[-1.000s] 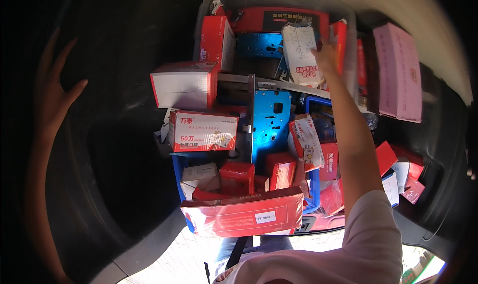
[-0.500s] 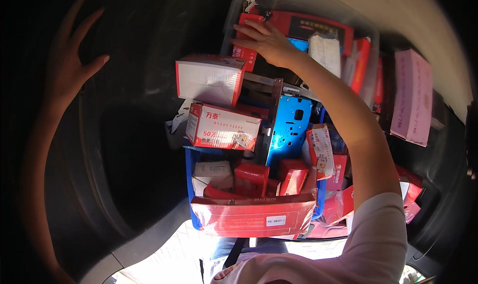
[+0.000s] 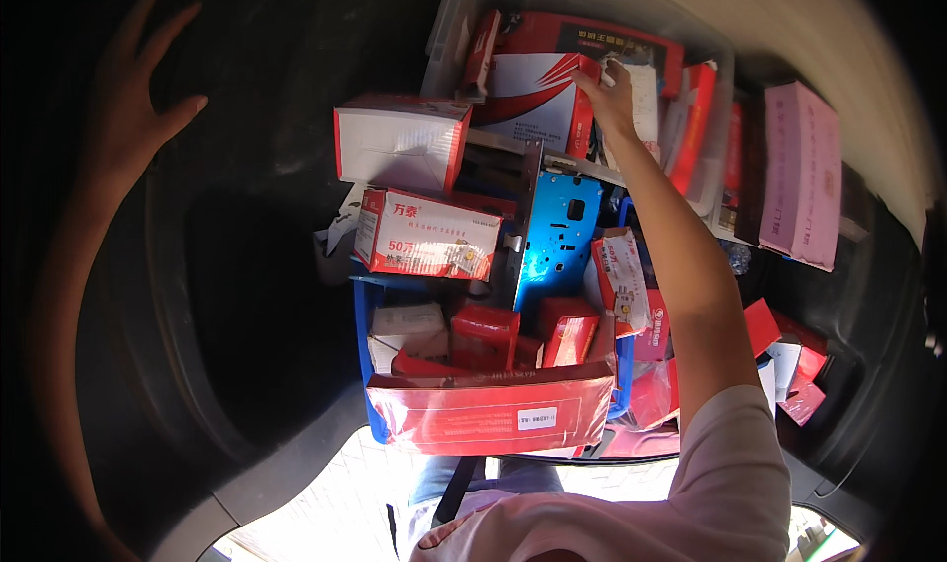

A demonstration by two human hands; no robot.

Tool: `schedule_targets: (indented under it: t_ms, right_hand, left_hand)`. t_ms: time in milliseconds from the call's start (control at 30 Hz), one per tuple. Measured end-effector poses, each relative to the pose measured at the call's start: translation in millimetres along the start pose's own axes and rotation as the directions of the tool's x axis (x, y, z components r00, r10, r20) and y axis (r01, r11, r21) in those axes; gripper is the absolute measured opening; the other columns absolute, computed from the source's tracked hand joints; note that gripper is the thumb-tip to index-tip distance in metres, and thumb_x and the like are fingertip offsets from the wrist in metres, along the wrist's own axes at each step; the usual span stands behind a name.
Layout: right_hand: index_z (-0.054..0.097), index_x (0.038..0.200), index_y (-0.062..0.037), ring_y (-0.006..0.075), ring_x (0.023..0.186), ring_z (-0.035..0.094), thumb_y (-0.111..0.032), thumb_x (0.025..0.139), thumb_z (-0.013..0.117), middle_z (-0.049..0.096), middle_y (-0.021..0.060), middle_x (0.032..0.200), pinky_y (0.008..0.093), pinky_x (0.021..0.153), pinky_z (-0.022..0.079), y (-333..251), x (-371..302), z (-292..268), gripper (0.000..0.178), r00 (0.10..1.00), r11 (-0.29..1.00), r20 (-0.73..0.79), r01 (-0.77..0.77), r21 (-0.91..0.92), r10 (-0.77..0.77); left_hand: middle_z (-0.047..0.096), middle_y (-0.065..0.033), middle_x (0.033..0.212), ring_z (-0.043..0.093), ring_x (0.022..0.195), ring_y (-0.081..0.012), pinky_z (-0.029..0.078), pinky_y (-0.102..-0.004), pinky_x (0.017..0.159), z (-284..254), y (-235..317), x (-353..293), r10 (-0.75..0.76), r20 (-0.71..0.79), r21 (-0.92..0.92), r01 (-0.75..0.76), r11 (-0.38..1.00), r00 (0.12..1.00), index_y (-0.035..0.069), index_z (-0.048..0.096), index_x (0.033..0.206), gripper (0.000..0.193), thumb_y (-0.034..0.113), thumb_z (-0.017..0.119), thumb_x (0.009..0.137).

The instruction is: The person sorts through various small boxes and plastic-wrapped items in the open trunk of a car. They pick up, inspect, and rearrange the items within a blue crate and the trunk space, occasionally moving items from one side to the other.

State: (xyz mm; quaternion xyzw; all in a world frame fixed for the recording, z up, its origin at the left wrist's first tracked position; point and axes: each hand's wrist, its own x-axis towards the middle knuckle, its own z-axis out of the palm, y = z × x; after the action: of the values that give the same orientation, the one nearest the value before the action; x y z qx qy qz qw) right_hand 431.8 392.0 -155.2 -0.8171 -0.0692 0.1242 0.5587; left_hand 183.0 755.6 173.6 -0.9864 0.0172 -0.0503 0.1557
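My right hand (image 3: 612, 97) reaches into the clear plastic bin (image 3: 439, 44) at the back. Its thumb lies on the red end of a red-and-white box (image 3: 528, 94), and the bent fingers are partly hidden beside a worn white box (image 3: 639, 99). A narrow red box (image 3: 480, 54) leans at the bin's left side. At the far left, my left hand (image 3: 143, 99) is raised with fingers spread and holds nothing, in front of the dark trunk lining. Below the bin, a bright blue metal plate with cutouts (image 3: 557, 237) stands tilted among the boxes.
A blue crate (image 3: 363, 350) nearest me holds several red and white boxes, with a long red box (image 3: 493, 409) across its front. Two white-and-red boxes (image 3: 429, 235) (image 3: 395, 148) sit above it. A pink box (image 3: 801, 173) stands at the right; loose red boxes (image 3: 804, 365) lie below.
My right hand has moved right from the narrow red box to the red-and-white box, which now shows its printed face in the bin. My left hand stays spread. The view has shifted slightly.
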Motion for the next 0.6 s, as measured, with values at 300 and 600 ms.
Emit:
schedule_targets:
  t_ms: [300,600]
  right_hand:
    - [0.028,0.132,-0.0059,0.0348,0.108,0.053,-0.034,0.056,0.079,0.052,0.0225,0.119,0.0378,0.093,0.041,-35.7,-32.8,32.2,0.096,0.928,0.855,-0.035,-0.356,-0.377,0.370]
    - [0.060,0.099,-0.0005,0.0326,0.067,0.065,-0.038,0.070,0.070,0.065,0.0189,0.076,0.0405,0.063,0.052,-176.5,-65.0,-79.3,0.049,0.955,0.650,0.110,0.271,-0.710,-0.277]
  left_hand:
    - [0.020,-0.0058,0.146,0.022,0.134,-0.0296,0.027,-0.0489,0.107,-8.3,7.2,-6.5,-0.057,0.047,0.048,0.055,0.997,0.997,0.019,0.039,0.133,0.072,0.014,0.072,0.070]
    - [0.019,-0.0050,0.146,0.025,0.133,-0.0290,0.031,-0.0463,0.105,11.4,-11.3,-0.2,-0.045,0.069,0.217,0.029,0.976,0.997,0.023,0.035,0.135,0.068,0.022,0.067,0.076]
